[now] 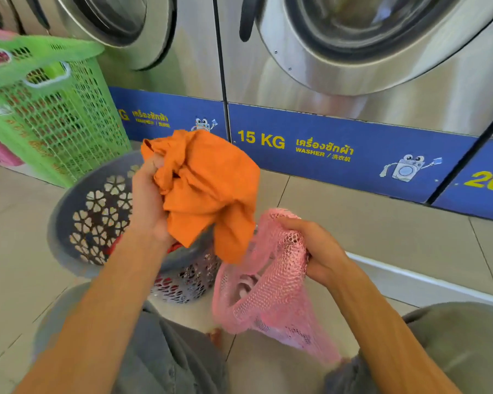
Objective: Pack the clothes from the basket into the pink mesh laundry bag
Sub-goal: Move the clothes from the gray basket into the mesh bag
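My left hand (148, 200) grips a crumpled orange garment (208, 191), held up above the grey basket (69, 220) and just left of the bag's mouth. The basket is round with flower-shaped holes; something red shows inside it under my forearm. My right hand (316, 248) clutches the rim of the pink mesh laundry bag (268, 297), which hangs open between my knees. A pale garment shows inside the bag. The orange cloth's lower edge hangs over the bag's upper left rim.
Steel front-loading washers (353, 66) with blue labels line the wall ahead. A tall green lattice basket (54, 109) stands at the left, with something pink behind it. Tiled floor (367, 231) lies to the right. My knees in grey trousers fill the bottom.
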Motion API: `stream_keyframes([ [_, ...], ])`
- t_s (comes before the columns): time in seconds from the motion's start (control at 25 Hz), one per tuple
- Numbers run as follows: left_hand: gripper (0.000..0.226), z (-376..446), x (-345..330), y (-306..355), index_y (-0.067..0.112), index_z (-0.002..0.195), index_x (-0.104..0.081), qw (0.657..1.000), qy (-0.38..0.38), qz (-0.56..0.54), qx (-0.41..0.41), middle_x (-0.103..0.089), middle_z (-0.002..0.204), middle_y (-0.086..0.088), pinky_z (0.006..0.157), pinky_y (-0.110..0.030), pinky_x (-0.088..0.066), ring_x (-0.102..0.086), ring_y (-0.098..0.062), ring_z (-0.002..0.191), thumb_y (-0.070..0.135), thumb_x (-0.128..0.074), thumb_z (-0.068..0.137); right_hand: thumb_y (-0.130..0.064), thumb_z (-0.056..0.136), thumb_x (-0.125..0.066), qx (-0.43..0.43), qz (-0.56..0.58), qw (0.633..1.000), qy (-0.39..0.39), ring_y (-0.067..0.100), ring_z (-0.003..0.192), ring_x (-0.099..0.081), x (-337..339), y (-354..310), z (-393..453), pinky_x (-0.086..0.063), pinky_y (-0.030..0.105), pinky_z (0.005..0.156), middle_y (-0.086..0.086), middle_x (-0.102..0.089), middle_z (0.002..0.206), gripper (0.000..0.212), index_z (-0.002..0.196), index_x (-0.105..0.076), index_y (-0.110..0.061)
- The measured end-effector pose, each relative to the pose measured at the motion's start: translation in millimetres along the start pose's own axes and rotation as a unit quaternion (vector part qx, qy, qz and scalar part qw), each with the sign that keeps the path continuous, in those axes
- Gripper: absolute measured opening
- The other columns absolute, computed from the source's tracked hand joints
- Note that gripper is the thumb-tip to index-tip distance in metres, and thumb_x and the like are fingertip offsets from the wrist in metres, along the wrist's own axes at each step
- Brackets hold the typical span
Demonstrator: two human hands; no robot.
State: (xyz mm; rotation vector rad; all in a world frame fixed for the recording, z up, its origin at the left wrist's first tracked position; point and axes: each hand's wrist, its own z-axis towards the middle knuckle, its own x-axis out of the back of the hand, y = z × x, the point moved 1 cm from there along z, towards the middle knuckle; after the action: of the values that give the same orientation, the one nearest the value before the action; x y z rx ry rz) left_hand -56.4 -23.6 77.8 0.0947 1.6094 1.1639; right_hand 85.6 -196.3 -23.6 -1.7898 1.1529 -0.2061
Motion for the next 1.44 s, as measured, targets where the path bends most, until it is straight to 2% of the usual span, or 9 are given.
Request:
stream_keyframes([
  [0.16,0.01,-6,9,-54,0.015,0.073,-0.07,0.976,0.068,0.117,0.173,-0.065,0.074,-0.005,0.071,-0.029,-0.056,-0.064,-0.017,0.067,0.011,-0.063,0.079,-0.015,0.093,-0.062,-0.015,0.055,0.998,-0.005,0.031,0.092,-0.075,3,-1,-8,-0.063,0.038,0.075,0.019,-0.078,0.099,0.023,0.107,-0.075,-0.002],
  [0.24,0.014,-6,12,-68,0.013,0.082,-0.072,0.95,0.072,0.175,0.248,-0.069,0.076,-0.009,0.075,-0.033,-0.053,-0.066,-0.021,0.066,0.016,-0.059,0.086,-0.022,0.096,-0.06,-0.032,0.074,0.997,-0.013,0.031,0.1,-0.073,6,-1,-12,-0.061,0.038,0.08,0.018,-0.076,0.109,0.03,0.117,-0.073,-0.006],
  [0.36,0.014,-14,6,-91,0.011,0.085,-0.072,0.935,0.051,0.185,0.298,-0.072,0.078,-0.011,0.074,-0.034,-0.055,-0.068,-0.023,0.067,0.017,-0.059,0.088,-0.03,0.1,-0.055,-0.041,0.105,0.993,-0.034,0.035,0.109,-0.07,6,-2,-16,-0.057,0.044,0.091,0.02,-0.073,0.119,0.036,0.124,-0.07,-0.007],
  [0.52,0.016,-32,7,-125,0.006,0.092,-0.068,0.923,0.052,0.144,0.353,-0.069,0.086,-0.016,0.076,-0.038,-0.057,-0.067,-0.028,0.074,0.014,-0.056,0.087,-0.035,0.101,-0.05,-0.046,0.129,0.989,-0.047,0.032,0.089,-0.073,7,2,-18,-0.06,0.04,0.078,0.021,-0.076,0.108,0.041,0.116,-0.071,-0.004],
  [0.72,0.045,-32,26,-141,0.009,0.113,-0.06,0.942,0.119,0.059,0.307,-0.057,0.108,-0.021,0.094,-0.046,-0.046,-0.059,-0.033,0.086,0.017,-0.071,0.071,-0.033,0.102,-0.05,-0.051,0.135,0.988,-0.052,0.028,0.077,-0.076,-11,14,-17,-0.063,0.035,0.066,0.021,-0.077,0.101,0.038,0.111,-0.071,-0.003],
  [0.92,0.051,-27,38,-143,0.004,0.127,-0.065,0.949,0.192,0.036,0.249,-0.064,0.127,-0.023,0.107,-0.059,-0.042,-0.058,-0.042,0.123,0.025,-0.073,0.081,-0.036,0.102,-0.05,-0.045,0.155,0.985,-0.061,0.04,0.119,-0.064,-16,12,-10,-0.052,0.048,0.1,0.027,-0.067,0.126,0.047,0.129,-0.062,0.001],
  [1.16,0.032,-42,53,-148,0.006,0.097,-0.073,0.923,0.328,0.121,0.158,-0.075,0.101,-0.021,0.089,-0.053,-0.056,-0.072,-0.036,0.092,0.021,-0.083,0.071,-0.037,0.099,-0.055,-0.014,0.143,0.99,0.008,0.041,0.113,-0.066,5,3,1,-0.051,0.053,0.099,0.025,-0.073,0.115,0.038,0.12,-0.063,-0.006],
  [1.32,0.081,-45,54,-161,0.007,0.109,-0.064,0.908,0.35,0.165,0.164,-0.074,0.104,-0.017,0.084,-0.056,-0.058,-0.073,-0.034,0.09,0.038,-0.093,0.041,-0.039,0.093,-0.063,-0.011,0.119,0.992,0.04,0.043,0.109,-0.068,10,0,6,-0.049,0.057,0.101,0.023,-0.073,0.117,0.051,0.133,-0.058,-0.007],
  [1.44,0.084,-47,57,-167,0.008,0.121,-0.067,0.928,0.325,0.059,0.173,-0.069,0.12,-0.021,0.094,-0.057,-0.053,-0.069,-0.034,0.105,0.032,-0.093,0.045,-0.037,0.094,-0.062,-0.022,0.11,0.993,0.045,0.044,0.109,-0.067,10,0,7,-0.048,0.057,0.102,0.024,-0.073,0.116,0.048,0.129,-0.06,-0.005],
])
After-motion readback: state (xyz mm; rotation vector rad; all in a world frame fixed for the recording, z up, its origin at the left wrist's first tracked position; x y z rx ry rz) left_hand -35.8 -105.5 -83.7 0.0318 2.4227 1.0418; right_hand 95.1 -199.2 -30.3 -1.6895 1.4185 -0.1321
